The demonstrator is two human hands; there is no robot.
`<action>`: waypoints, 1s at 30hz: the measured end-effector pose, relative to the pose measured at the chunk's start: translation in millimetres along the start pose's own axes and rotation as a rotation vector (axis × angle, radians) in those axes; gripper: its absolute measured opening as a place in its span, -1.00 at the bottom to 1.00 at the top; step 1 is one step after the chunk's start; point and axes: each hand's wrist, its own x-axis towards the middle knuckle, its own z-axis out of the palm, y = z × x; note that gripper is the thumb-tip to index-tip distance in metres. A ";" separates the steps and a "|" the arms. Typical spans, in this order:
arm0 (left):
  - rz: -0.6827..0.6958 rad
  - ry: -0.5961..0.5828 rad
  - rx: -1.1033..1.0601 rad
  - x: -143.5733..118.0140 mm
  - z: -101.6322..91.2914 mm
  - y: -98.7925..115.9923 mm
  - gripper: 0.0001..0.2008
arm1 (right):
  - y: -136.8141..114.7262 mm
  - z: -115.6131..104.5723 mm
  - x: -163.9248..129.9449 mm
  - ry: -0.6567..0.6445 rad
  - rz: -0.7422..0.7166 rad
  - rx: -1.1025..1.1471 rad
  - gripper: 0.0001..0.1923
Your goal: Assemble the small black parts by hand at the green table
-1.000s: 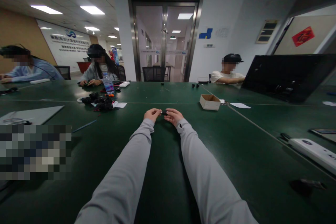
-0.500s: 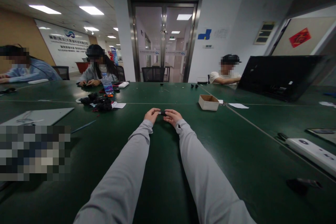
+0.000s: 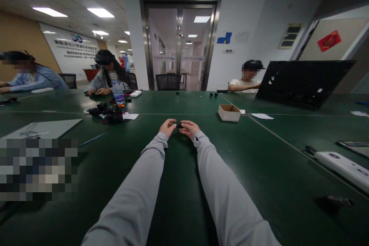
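Note:
Both my arms in grey sleeves stretch forward over the green table (image 3: 178,184). My left hand (image 3: 167,127) and my right hand (image 3: 188,128) meet at arm's length and pinch a small black part (image 3: 178,125) between their fingertips, one hand on each end. The part is too small to make out in detail. It sits just above the table top.
A small open cardboard box (image 3: 229,112) stands to the right beyond my hands. A heap of black parts (image 3: 108,113) and a water bottle (image 3: 118,92) lie at the back left. A white power strip (image 3: 341,166) lies at the right. Three other people sit at the table's far side.
My hands stay together on the small black part, with only slight finger movement. The view has shifted a little.

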 end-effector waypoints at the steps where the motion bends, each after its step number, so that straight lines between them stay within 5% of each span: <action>1: -0.017 -0.004 -0.004 -0.1 -0.2 0.6 -0.75 | 0.0 0.0 0.1 -0.002 0.001 0.001 -0.83; 25: -0.087 -0.026 -0.019 1.4 0.7 -0.4 -0.72 | 0.8 -0.5 1.5 -0.019 0.016 -0.013 -0.83; 30: -0.008 -0.005 0.025 2.5 -0.7 -3.1 -0.69 | 1.2 -0.8 2.1 -0.029 0.013 -0.006 -0.84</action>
